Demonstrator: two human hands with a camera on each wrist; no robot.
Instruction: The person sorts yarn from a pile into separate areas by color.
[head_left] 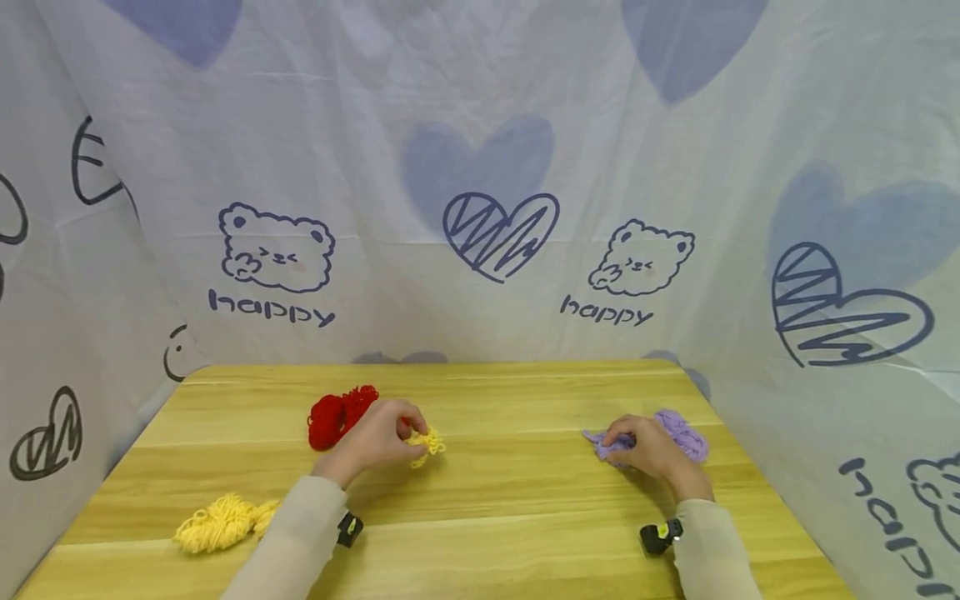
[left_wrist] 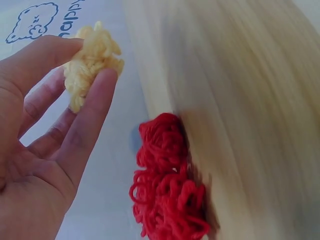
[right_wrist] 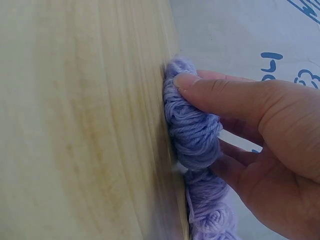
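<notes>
In the head view, my left hand (head_left: 375,442) pinches a small bundle of yellow yarn (head_left: 431,448) between thumb and fingers. The left wrist view has this yellow bundle (left_wrist: 95,65) above the table level, with loops sticking out. Two red yarn bundles (left_wrist: 170,205) lie close to that hand on the wood. On the right, my right hand (head_left: 656,454) grips a purple yarn bundle (right_wrist: 192,137) by its side, the thumb across its top. The purple bundle is at the tabletop. Just behind it, a lilac yarn bundle (head_left: 682,435) lies beside the hand.
The wooden table (head_left: 495,542) has a printed white cloth (head_left: 390,292) hanging behind it and at both sides. More yellow yarn (head_left: 216,523) lies at the front left, partly hidden by my left sleeve (head_left: 288,542). Red yarn (head_left: 327,422) sits at the back left.
</notes>
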